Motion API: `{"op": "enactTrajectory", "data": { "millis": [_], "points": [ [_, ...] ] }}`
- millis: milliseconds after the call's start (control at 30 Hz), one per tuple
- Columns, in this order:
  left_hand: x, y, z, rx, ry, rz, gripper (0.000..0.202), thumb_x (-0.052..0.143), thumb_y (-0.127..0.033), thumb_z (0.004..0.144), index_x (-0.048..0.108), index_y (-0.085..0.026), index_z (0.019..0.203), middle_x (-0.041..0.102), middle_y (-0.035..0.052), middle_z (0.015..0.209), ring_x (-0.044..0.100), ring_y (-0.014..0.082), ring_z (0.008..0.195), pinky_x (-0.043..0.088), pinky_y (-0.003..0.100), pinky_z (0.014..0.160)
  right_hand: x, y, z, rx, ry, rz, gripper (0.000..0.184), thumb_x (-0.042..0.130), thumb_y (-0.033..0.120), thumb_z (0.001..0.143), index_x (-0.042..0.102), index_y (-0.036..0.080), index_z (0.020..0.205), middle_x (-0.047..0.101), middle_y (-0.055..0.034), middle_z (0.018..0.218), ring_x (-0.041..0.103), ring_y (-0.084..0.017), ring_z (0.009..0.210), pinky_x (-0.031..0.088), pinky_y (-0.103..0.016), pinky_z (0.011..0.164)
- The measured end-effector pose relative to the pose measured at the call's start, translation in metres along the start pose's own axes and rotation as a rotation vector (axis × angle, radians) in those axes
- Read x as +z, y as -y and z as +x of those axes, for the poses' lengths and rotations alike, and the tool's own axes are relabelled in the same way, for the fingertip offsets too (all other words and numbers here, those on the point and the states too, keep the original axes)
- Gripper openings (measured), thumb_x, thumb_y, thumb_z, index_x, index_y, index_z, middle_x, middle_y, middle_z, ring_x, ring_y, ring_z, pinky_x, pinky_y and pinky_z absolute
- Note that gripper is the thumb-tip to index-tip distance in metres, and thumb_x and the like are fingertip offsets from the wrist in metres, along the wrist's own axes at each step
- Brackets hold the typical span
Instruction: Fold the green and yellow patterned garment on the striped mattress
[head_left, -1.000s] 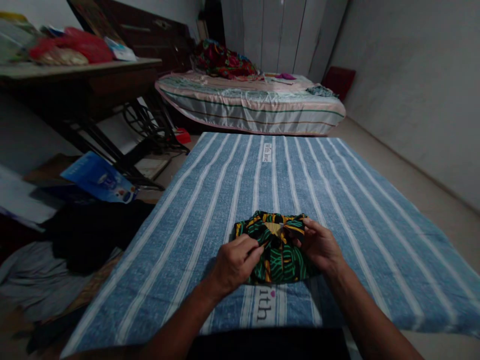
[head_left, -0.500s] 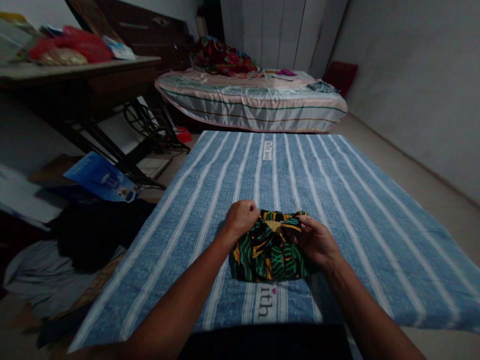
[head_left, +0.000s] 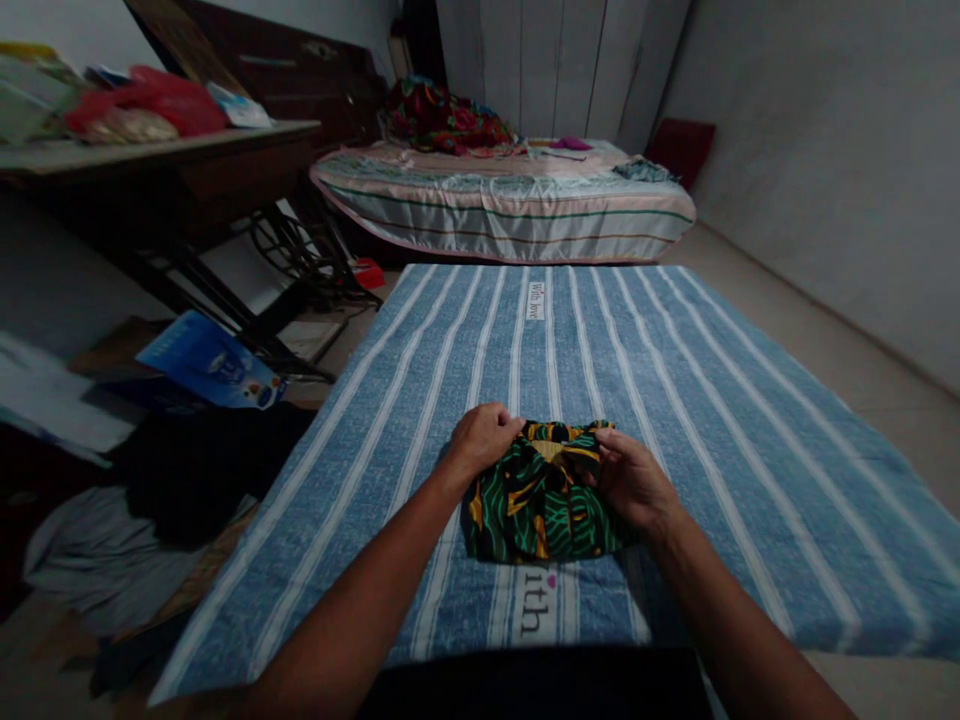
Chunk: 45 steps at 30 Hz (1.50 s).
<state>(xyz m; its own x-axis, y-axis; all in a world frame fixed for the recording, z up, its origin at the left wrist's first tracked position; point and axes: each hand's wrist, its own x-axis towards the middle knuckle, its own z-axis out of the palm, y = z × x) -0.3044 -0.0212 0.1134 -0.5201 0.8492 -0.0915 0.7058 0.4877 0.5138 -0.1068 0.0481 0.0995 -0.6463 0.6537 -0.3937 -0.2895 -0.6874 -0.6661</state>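
Note:
A small folded cloth with a green, black and orange print (head_left: 541, 503) lies on a blue towel with white stripes (head_left: 675, 400) spread over the floor. My left hand (head_left: 484, 438) is closed on the cloth's upper left corner. My right hand (head_left: 630, 478) pinches its upper right edge, fingers curled onto the fabric. Both forearms reach in from the bottom of the view.
A mattress with a striped sheet (head_left: 510, 200) lies beyond the towel, with colourful clothes (head_left: 442, 115) piled on it. To the left stand a treadle sewing table (head_left: 172, 170), a blue bag (head_left: 210, 360) and dark and grey clothes (head_left: 150, 500) on the floor. A wall (head_left: 825, 150) runs along the right.
My left hand has moved from the cloth's lower left side up to its upper left corner. The right hand has stayed on the right edge. The cloth looks a little more compact.

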Motion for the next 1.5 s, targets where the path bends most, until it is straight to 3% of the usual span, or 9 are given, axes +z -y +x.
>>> {"op": "enactTrajectory", "data": {
  "millis": [167, 400, 600, 833, 967, 1033, 1200, 1333, 1500],
  "points": [
    [-0.001, -0.002, 0.0, -0.004, -0.002, -0.022, 0.011, 0.059, -0.023, 0.068, 0.066, -0.017, 0.062, 0.061, -0.0007, 0.059, 0.056, 0.0141, 0.06, 0.035, 0.024, 0.055, -0.001, -0.001, 0.002, 0.017, -0.005, 0.006, 0.013, 0.07, 0.024, 0.069, 0.059, 0.019, 0.071, 0.066, 0.0006, 0.065, 0.062, -0.014, 0.058, 0.048, -0.023, 0.049],
    [-0.011, 0.005, -0.01, -0.055, -0.18, -0.014, 0.013, 0.051, -0.021, 0.07, 0.057, -0.018, 0.059, 0.057, -0.0011, 0.06, 0.052, 0.0134, 0.061, 0.034, 0.024, 0.057, -0.002, -0.004, 0.0, -0.023, 0.029, 0.045, 0.024, 0.079, 0.025, 0.062, 0.056, 0.017, 0.065, 0.049, 0.0078, 0.049, 0.048, -0.006, 0.043, 0.046, -0.018, 0.046],
    [-0.004, 0.014, -0.006, -0.032, -0.121, 0.001, 0.017, 0.053, -0.025, 0.073, 0.054, -0.018, 0.057, 0.056, -0.0017, 0.058, 0.053, 0.0134, 0.06, 0.034, 0.024, 0.057, -0.009, -0.006, -0.008, -0.03, -0.022, -0.068, 0.03, 0.082, 0.028, 0.059, 0.055, 0.017, 0.066, 0.052, 0.0067, 0.05, 0.048, -0.007, 0.042, 0.043, -0.019, 0.041],
    [-0.005, 0.0, 0.004, 0.074, -0.074, 0.13, 0.022, 0.053, -0.035, 0.08, 0.064, -0.017, 0.089, 0.068, 0.0043, 0.085, 0.062, 0.0182, 0.079, 0.043, 0.025, 0.069, -0.015, -0.015, -0.012, -0.108, -0.118, -0.15, 0.043, 0.084, 0.028, 0.053, 0.053, 0.019, 0.081, 0.051, 0.0097, 0.05, 0.043, -0.006, 0.038, 0.039, -0.018, 0.033],
    [-0.008, -0.004, 0.01, 0.145, 0.046, 0.199, 0.02, 0.05, -0.031, 0.08, 0.066, -0.019, 0.08, 0.068, 0.005, 0.088, 0.063, 0.0203, 0.085, 0.042, 0.027, 0.073, -0.011, -0.021, -0.012, -0.162, -0.102, -0.19, 0.049, 0.083, 0.031, 0.055, 0.05, 0.019, 0.09, 0.047, 0.0123, 0.047, 0.04, -0.006, 0.034, 0.04, -0.019, 0.032],
    [-0.011, -0.003, 0.01, 0.165, 0.035, 0.186, 0.021, 0.047, -0.03, 0.08, 0.064, -0.019, 0.075, 0.068, 0.0037, 0.084, 0.062, 0.0188, 0.083, 0.041, 0.026, 0.072, -0.01, -0.021, -0.014, -0.188, -0.123, -0.203, 0.05, 0.082, 0.031, 0.057, 0.048, 0.02, 0.092, 0.048, 0.0125, 0.047, 0.041, -0.006, 0.034, 0.04, -0.018, 0.032],
    [-0.018, 0.011, 0.005, 0.02, -0.096, 0.154, 0.025, 0.042, -0.036, 0.08, 0.058, -0.02, 0.068, 0.064, 0.0013, 0.071, 0.06, 0.0172, 0.071, 0.038, 0.025, 0.064, -0.008, -0.017, -0.022, -0.222, -0.169, -0.251, 0.052, 0.079, 0.034, 0.062, 0.045, 0.02, 0.099, 0.049, 0.0133, 0.049, 0.043, -0.006, 0.034, 0.04, -0.018, 0.033],
    [-0.011, 0.02, 0.008, -0.014, 0.027, 0.163, 0.027, 0.041, -0.039, 0.08, 0.057, -0.021, 0.067, 0.062, 0.001, 0.066, 0.06, 0.0181, 0.069, 0.037, 0.025, 0.061, -0.01, -0.016, -0.024, -0.169, -0.174, -0.324, 0.054, 0.077, 0.033, 0.062, 0.044, 0.019, 0.103, 0.048, 0.0138, 0.047, 0.044, -0.008, 0.031, 0.038, -0.019, 0.031],
    [-0.005, 0.014, 0.014, -0.007, 0.05, 0.272, 0.03, 0.039, -0.041, 0.084, 0.057, -0.021, 0.072, 0.064, 0.0025, 0.072, 0.061, 0.02, 0.074, 0.037, 0.027, 0.063, -0.017, -0.016, -0.025, -0.12, -0.172, -0.337, 0.057, 0.076, 0.038, 0.062, 0.043, 0.019, 0.104, 0.049, 0.0133, 0.047, 0.049, -0.012, 0.031, 0.036, -0.019, 0.03]
  ]
}}
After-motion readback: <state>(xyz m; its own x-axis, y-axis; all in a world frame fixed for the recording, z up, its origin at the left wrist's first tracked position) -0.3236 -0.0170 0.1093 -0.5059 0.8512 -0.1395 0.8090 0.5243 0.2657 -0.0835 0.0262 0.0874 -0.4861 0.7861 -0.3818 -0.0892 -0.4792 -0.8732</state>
